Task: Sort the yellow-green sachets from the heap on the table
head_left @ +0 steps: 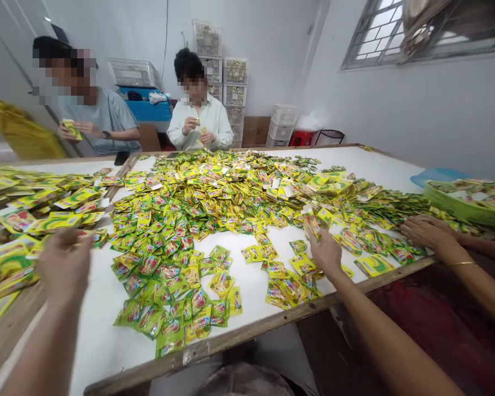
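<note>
My left hand [65, 267], smeared by motion, is over the left side, beside a heap of flat yellow-green cartons [14, 220]. Whether its fingers hold anything is unclear. Out over the table, my right hand [326, 252] has its fingers closed around a small printed carton [312, 226]. Just below that hand lies a cluster of yellow sachets [286, 289]. Between my hands, loose green sachets [150, 319] spread towards the front edge. Behind them rises a large mound of sachets and cartons [231, 192].
The white table [103, 308] has a raised wooden rim [247, 338]. At right, another person's hands [431, 234] work close to my right arm, near a green basket [466, 203] of cartons. Two people sit opposite, handling cartons. White crates [235, 88] are stacked behind.
</note>
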A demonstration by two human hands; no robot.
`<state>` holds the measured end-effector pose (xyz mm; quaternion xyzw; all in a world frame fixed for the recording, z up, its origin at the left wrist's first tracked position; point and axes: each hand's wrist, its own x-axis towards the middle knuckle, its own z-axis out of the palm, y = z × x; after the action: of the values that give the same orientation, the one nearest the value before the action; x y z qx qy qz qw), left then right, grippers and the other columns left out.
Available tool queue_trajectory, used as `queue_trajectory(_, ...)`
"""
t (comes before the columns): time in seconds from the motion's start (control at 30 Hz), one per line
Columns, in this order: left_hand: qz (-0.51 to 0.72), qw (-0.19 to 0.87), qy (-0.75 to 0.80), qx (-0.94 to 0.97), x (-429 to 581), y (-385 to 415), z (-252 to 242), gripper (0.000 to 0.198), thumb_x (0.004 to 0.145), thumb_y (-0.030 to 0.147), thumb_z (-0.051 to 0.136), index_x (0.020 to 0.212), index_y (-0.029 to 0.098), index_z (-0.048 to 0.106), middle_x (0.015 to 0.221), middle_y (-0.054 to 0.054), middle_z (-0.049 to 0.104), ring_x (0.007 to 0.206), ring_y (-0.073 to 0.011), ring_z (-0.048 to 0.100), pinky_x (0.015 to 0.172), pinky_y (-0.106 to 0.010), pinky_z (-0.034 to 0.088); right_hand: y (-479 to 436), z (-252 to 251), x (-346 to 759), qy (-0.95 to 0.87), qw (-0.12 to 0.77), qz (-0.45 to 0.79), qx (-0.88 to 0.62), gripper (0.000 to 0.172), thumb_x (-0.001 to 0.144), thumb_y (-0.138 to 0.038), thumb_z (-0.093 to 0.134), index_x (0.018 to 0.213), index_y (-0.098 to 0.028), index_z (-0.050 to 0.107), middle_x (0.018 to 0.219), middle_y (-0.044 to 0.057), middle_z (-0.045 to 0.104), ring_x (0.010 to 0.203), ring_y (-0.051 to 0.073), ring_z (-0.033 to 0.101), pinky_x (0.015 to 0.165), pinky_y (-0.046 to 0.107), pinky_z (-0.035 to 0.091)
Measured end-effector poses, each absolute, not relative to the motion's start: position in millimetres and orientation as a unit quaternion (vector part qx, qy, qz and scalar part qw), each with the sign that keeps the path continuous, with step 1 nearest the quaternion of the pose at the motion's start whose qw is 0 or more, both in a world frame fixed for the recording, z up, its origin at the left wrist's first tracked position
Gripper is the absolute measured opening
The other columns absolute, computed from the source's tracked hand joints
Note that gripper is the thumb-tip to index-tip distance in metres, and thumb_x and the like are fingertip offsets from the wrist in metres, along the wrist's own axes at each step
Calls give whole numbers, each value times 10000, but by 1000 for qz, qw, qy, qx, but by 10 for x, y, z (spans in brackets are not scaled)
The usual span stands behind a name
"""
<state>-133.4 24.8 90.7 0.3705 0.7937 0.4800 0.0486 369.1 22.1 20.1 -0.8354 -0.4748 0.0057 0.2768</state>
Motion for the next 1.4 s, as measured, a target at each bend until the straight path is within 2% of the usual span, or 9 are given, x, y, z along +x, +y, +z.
queue_trajectory(0.13,462,381,640,482,-239,253,530,408,662,484,683,922,170,681,947,-58,713,919,-230,633,878,-364,456,130,328,2813,-512,445,339,-652,353,754,-445,551,975,-184,636,874,64,692,713,216,612,625,324,464)
queue_trajectory(0.23,428,623,477,449,410,163,290,503,602,492,737,960,149,655,890,-86,718,813,-229,659,755,-338,498,19,281,2299,-588,390,477,-525,345,739,-510,564,862,-202,661,774,14,684,698,202,617,609,302,471)
queue_trajectory(0.3,441,685,412,408,578,124,180,503,558,456,779,917,137,631,803,-75,717,706,-208,663,693,-318,506,3,223,2192,-618,359,426,-555,376,818,-517,454,799,-203,661,745,15,673,701,189,613,628,288,458)
queue_trajectory(0.47,449,620,488,419,241,181,96,444,500,401,813,804,154,604,615,-15,671,528,-175,611,514,-252,445,199,37,2428,-584,235,117,-768,315,811,-450,512,888,-176,648,844,107,661,836,245,594,719,324,416)
queue_trajectory(0.6,450,542,536,465,-185,256,93,402,514,442,780,757,150,645,606,-7,655,545,-167,587,518,-236,413,297,-134,2465,-599,204,89,-769,338,708,-279,643,1030,-181,615,918,106,655,878,249,579,739,320,409)
queue_trajectory(0.73,420,507,571,490,-350,222,69,382,584,491,715,750,149,670,608,-2,646,561,-170,569,525,-240,398,331,-107,2276,-597,326,165,-714,292,728,-322,594,991,-199,612,974,67,650,825,218,580,757,333,420)
queue_trajectory(0.9,391,583,489,517,-209,144,38,397,645,468,689,864,138,697,761,-35,693,693,-203,607,637,-271,435,431,47,1826,-544,465,365,-596,390,686,-433,619,991,-192,581,975,47,632,873,200,577,759,306,450)
queue_trajectory(1.13,428,652,460,425,-205,154,13,422,600,461,739,849,123,690,726,-36,685,644,-167,587,607,-250,421,406,-7,1538,-630,385,376,-560,314,690,-416,645,927,-211,627,841,0,639,762,181,567,724,303,452)
queue_trajectory(1.4,431,684,440,391,-212,144,34,394,578,436,763,800,121,682,718,-39,690,615,-155,593,597,-243,428,387,69,1671,-679,336,478,-444,336,851,-393,479,1106,-211,600,1029,37,640,921,188,586,829,317,456)
